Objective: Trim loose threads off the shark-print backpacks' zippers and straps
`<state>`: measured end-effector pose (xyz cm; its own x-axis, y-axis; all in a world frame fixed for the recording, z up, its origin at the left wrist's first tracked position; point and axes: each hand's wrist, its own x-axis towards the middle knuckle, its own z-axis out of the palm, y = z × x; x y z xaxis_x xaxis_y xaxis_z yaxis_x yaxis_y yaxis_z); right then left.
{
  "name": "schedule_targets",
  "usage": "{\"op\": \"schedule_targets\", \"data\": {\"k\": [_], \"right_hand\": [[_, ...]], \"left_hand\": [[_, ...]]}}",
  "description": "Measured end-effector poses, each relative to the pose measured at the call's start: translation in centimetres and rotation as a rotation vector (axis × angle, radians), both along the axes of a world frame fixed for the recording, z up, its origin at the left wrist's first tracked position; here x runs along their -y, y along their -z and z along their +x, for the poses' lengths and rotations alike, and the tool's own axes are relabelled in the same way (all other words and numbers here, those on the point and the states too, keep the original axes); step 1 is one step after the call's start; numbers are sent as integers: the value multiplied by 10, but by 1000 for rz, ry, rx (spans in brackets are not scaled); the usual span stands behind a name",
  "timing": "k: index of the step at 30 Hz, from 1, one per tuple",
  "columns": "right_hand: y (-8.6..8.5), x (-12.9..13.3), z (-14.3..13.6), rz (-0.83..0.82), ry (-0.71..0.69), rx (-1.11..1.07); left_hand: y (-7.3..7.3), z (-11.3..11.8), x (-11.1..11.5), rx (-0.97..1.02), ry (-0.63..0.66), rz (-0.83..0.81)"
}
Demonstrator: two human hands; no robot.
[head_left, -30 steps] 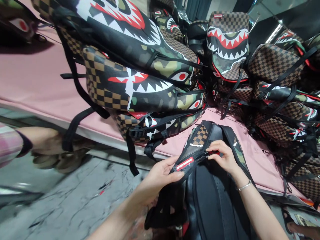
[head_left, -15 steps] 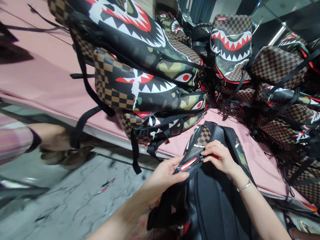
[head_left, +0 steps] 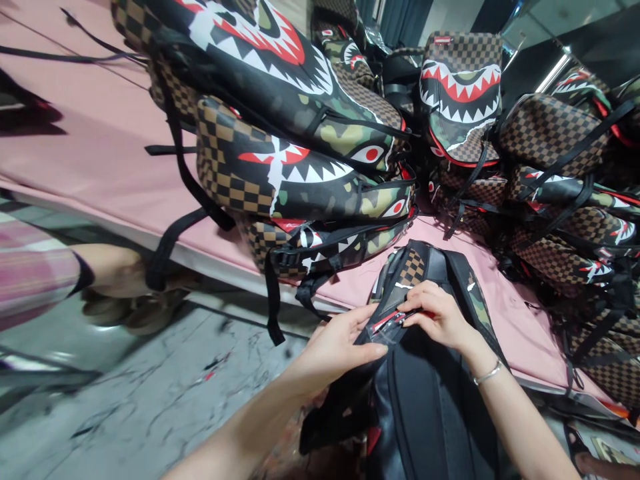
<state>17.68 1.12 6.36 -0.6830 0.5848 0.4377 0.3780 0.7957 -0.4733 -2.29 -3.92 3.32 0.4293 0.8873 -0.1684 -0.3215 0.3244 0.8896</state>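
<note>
A black-backed backpack (head_left: 435, 393) with checkered and camouflage panels rests upright in front of me, its straps facing me. My left hand (head_left: 345, 340) grips one shoulder strap (head_left: 413, 270), thumb on top and fingers behind. Beside that thumb, clear plastic shines on the strap. My right hand (head_left: 435, 313) pinches a small red and metallic piece (head_left: 387, 322) at the strap; its exact kind is hard to make out. The right fingertips are close to the left ones. A bracelet circles my right wrist.
Shark-mouth backpacks are stacked on a pink-covered table (head_left: 100, 147), with one pile (head_left: 310, 180) just beyond my hands and more (head_left: 555, 220) at right. Black straps hang over the table edge. Another person's leg (head_left: 110, 263) shows at left, above the marbled floor (head_left: 165, 387).
The red piece, which lay flat with its white lettering showing, is now tilted and narrower in view near my right fingers. Both hands stay at the strap; the left has shifted slightly right.
</note>
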Motion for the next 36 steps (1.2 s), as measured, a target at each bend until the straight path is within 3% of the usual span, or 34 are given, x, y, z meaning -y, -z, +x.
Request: {"op": "schedule_targets", "data": {"k": [8, 14, 18, 23, 36], "right_hand": [[-3, 18, -1, 33, 90, 10], [9, 66, 7, 3, 488, -146], [12, 97, 6, 61, 609, -136], [11, 112, 4, 140, 677, -90], [12, 121, -6, 248, 750, 59]], "left_hand": [[2, 6, 2, 23, -44, 69], [-4, 12, 11, 50, -55, 79], [-12, 21, 17, 64, -74, 72], [-15, 31, 20, 75, -113, 53], [-11, 44, 25, 87, -134, -2]]}}
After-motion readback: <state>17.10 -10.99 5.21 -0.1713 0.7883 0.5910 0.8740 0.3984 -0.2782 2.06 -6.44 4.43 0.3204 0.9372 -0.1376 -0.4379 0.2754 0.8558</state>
